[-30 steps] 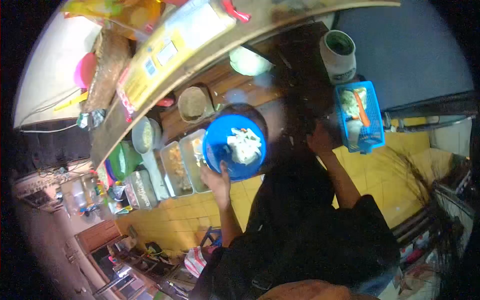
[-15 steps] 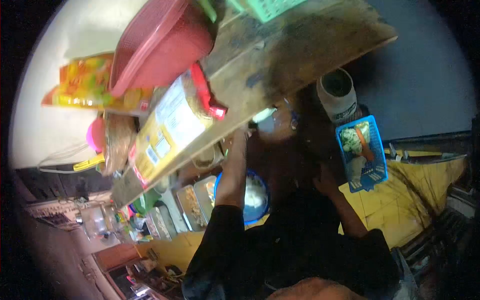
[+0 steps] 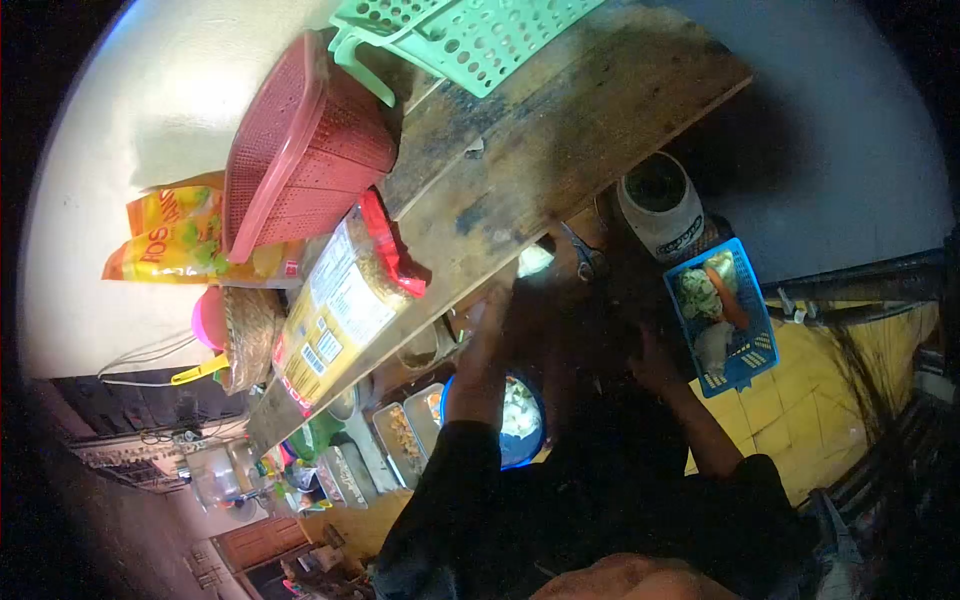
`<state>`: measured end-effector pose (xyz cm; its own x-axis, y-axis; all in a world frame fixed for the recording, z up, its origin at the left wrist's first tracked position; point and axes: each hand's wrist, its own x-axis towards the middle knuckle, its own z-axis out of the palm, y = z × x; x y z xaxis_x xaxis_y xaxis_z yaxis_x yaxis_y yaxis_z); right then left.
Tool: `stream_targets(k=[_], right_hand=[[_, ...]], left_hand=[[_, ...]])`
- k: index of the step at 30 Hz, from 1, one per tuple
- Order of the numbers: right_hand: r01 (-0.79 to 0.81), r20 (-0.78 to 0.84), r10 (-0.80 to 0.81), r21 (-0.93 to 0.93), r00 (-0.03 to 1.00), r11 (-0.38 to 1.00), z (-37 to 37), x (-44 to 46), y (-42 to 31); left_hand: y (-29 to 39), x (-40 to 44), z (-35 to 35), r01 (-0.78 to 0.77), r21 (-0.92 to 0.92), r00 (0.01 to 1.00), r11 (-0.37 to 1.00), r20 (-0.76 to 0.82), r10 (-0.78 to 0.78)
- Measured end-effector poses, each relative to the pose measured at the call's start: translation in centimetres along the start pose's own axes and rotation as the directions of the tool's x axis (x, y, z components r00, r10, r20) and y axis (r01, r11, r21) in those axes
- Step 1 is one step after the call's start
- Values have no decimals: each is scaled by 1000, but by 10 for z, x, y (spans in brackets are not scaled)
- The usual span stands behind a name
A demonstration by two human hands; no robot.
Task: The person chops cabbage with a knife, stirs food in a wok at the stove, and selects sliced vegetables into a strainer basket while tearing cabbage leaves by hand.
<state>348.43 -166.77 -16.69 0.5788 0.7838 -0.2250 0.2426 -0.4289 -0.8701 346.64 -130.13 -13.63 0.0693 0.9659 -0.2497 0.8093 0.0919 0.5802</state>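
My left hand point(image 3: 497, 300) reaches forward below the edge of a wooden shelf, close to a small white piece point(image 3: 535, 261) whose kind I cannot make out. Deep shadow covers its fingers, so any grip is hidden. My right hand point(image 3: 650, 362) is low in the dark area, left of a blue basket point(image 3: 768, 345) of vegetables; its fingers are also too dark to read. In that basket lie a carrot point(image 3: 727, 300) and pale green leafy vegetables point(image 3: 697, 295). Scissors point(image 3: 587, 252) rest beyond my hands. Beside my left forearm stands a blue basin point(image 3: 540, 440) with white pieces in it.
The wooden shelf point(image 3: 560, 150) juts across above my left hand, bearing a red basket point(image 3: 340, 150), a green basket point(image 3: 490, 50) and a yellow packet point(image 3: 335, 310). A pale round container point(image 3: 655, 225) stands behind the blue basket. Food trays point(image 3: 398, 440) sit left.
The camera view has shifted, so the shelf and its baskets appear lower. My left hand stays near the white piece; the scissors show more clearly.
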Motion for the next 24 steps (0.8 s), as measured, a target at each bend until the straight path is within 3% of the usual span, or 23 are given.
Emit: stream_targets(k=[3, 4, 6, 8, 9, 11, 14, 16, 18, 21, 22, 23, 24], right_hand=[[-97, 14, 97, 77, 995, 992, 2, 2, 6], [-103, -10, 103, 18, 995, 995, 0, 1, 2], [-108, -44, 106, -46, 993, 993, -1, 1, 7], [198, -206, -224, -140, 953, 970, 8, -1, 24], [203, -210, -230, -140, 950, 969, 10, -1, 23], [-10, -106, 10, 4, 994, 1000, 12, 0, 22], [79, -91, -74, 49, 993, 996, -5, 1, -3], [49, -105, -49, 1, 993, 999, -4, 4, -6], [17, -101, -22, -52, 995, 999, -3, 4, -7], [68, -107, -61, 60, 992, 996, -16, 14, -16], [18, -128, -4, 109, 992, 994, -21, 15, -25], [-35, -143, 58, 158, 988, 987, -25, 12, -29], [-44, -116, 61, 143, 991, 989, -27, 10, -25]], left_hand=[[11, -14, -3, -179, -140, 983, 974, -64, 171], [10, 2, 17, 3, 31, 991, 1000, -133, 2], [-6, 20, 27, -42, 66, 992, 997, -116, 50], [-3, 21, 24, -54, 47, 996, 997, -75, 57], [-3, 19, 19, -56, 29, 997, 998, -56, 58], [-1, 16, 11, -54, -16, 999, 998, -9, 53], [4, 1, 2, -45, -120, 996, 992, 76, 54], [0, -21, -18, -46, -220, 987, 974, 143, 78], [-4, -51, -35, -101, -352, 959, 930, 214, 185], [-2, -129, -68, -215, -522, 865, 825, 290, 409], [-18, -142, -61, -475, -505, 788, 721, 120, 603], [-40, -160, -59, -448, -461, 795, 766, 187, 577], [-45, -183, -68, -524, -448, 745, 725, 172, 645]])
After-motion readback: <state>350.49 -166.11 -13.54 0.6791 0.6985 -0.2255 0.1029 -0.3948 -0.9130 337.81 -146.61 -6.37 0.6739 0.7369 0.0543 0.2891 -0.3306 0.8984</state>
